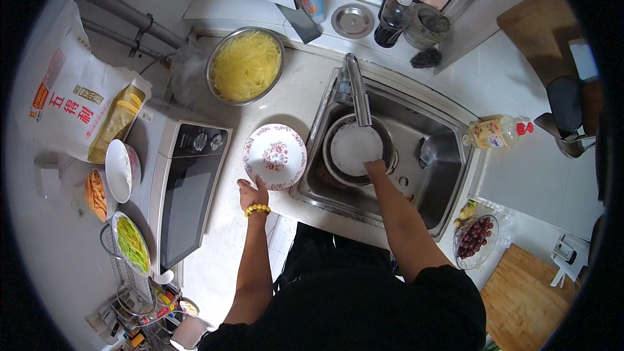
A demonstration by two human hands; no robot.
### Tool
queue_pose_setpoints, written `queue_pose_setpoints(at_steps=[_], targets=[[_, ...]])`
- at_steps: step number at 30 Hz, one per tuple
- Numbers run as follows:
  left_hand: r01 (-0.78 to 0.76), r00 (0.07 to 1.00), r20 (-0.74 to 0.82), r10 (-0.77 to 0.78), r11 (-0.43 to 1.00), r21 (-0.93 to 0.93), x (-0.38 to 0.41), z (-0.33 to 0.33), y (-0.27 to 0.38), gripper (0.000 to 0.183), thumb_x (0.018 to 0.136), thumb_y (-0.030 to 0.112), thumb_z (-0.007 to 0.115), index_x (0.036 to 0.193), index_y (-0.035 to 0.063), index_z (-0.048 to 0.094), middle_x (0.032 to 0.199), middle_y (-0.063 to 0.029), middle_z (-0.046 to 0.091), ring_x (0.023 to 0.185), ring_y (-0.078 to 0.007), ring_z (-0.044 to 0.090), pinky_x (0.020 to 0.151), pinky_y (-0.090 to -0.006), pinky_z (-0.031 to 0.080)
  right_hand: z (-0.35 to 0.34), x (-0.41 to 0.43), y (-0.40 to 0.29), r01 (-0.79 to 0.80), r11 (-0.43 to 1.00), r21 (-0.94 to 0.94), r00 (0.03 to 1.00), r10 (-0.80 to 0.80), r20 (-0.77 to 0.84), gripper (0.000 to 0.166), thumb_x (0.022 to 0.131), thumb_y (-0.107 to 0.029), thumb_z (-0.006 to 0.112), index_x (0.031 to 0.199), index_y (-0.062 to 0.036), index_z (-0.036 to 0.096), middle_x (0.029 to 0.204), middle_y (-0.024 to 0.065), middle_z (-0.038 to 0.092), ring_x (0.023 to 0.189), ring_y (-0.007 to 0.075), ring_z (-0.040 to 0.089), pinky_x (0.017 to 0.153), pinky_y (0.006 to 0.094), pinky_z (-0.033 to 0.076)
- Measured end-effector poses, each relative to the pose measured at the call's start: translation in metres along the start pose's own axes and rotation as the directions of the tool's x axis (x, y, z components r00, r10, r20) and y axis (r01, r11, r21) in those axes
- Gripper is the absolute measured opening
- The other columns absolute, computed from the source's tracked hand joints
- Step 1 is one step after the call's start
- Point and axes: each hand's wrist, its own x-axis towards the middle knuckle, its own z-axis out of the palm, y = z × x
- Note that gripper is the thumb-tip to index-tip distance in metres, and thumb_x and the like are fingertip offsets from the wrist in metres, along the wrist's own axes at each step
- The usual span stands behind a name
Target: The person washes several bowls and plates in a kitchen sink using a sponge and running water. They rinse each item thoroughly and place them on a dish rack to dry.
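Note:
A white plate [267, 143] with a pink floral rim and centre is on the counter, left of the sink. My left hand [254, 195], wearing a yellow bead bracelet, grips its near rim, thumb at the edge. In the stainless steel sink [441, 200], a round metal pot [333, 168] stands under the faucet [360, 95]. Inside the pot is a round white surface [355, 144]; whether it is foamy water or a dish is unclear. My right hand [376, 170] reaches over the pot's near right side onto that white surface, with most of its fingers hidden.
A metal bowl of yellow shreds [248, 66] stands behind the plate. At left, a microwave oven [190, 200] carries bowls and a flour sack [73, 87]. Right of the sink are a detergent bottle [499, 131], a bowl of grapes [475, 241] and a wooden cutting board [526, 297].

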Motion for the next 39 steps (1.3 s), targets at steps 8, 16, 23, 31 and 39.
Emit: queue_pose_setpoints(at_steps=[8, 16, 23, 31, 39], targets=[[-0.717, 0.693, -0.295, 0.658, 0.672, -0.186, -0.036, 0.013, 0.043, 0.024, 0.076, 0.001, 0.059, 0.099, -0.0004, 0.051, 0.078, -0.0141, 0.053, 0.065, -0.0270, 0.053, 0.058, -0.0370, 0.044, -0.013, -0.084, -0.056, -0.019, 0.959, 0.282, 0.942, 0.112, -0.317, 0.065, 0.072, -0.022, 0.069, 0.119, 0.0108, 0.038, 0.118, 0.0259, 0.051, 0.100, 0.0364, 0.055, 0.086, 0.0430, 0.046], [-0.737, 0.573, -0.017, 0.819, 0.507, -0.447, -0.091, 0.057, 0.097, 0.020, 0.081, 0.004, 0.054, 0.101, 0.0019, 0.052, 0.087, -0.0165, 0.057, 0.077, -0.0338, 0.057, 0.067, -0.0406, 0.047, -0.040, -0.104, -0.055, 0.170, 0.984, -0.050, 0.945, -0.177, -0.274, 0.042, 0.071, -0.023, 0.066, 0.096, 0.0091, 0.053, 0.090, 0.0286, 0.061, 0.084, 0.0419, 0.060, 0.072, 0.0430, 0.049], [-0.684, 0.547, 0.170, 0.820, 0.554, -0.474, -0.103, 0.079, 0.105, 0.019, 0.079, 0.004, 0.052, 0.098, 0.0022, 0.055, 0.094, -0.0164, 0.060, 0.087, -0.0354, 0.057, 0.076, -0.0421, 0.047, -0.036, -0.136, -0.075, 0.488, 0.867, -0.101, 0.738, -0.471, -0.482, 0.020, 0.073, -0.015, 0.056, 0.081, 0.0027, 0.050, 0.076, 0.0247, 0.057, 0.074, 0.0419, 0.057, 0.066, 0.0472, 0.044], [-0.718, 0.447, 0.241, 0.862, 0.506, -0.477, -0.099, 0.103, 0.135, 0.033, 0.077, 0.001, 0.054, 0.110, 0.0027, 0.054, 0.107, -0.0188, 0.056, 0.100, -0.0356, 0.053, 0.087, -0.0410, 0.045, -0.092, -0.223, -0.102, 0.574, 0.812, -0.108, 0.628, -0.520, -0.579, 0.017, 0.076, -0.008, 0.058, 0.078, -0.0009, 0.043, 0.067, 0.0149, 0.048, 0.062, 0.0301, 0.052, 0.058, 0.0390, 0.041], [-0.880, 0.432, 0.217, 0.875, 0.462, -0.111, -0.096, 0.108, 0.186, 0.071, 0.084, 0.025, 0.054, 0.139, -0.0045, 0.020, 0.145, -0.0233, 0.020, 0.135, -0.0373, 0.018, 0.111, -0.0462, 0.012, -0.107, -0.240, -0.096, 0.689, 0.671, 0.275, 0.705, -0.529, -0.472, 0.037, 0.080, -0.001, 0.055, 0.116, -0.0002, 0.050, 0.093, 0.0071, 0.062, 0.078, 0.0150, 0.057, 0.071, 0.0285, 0.046]])
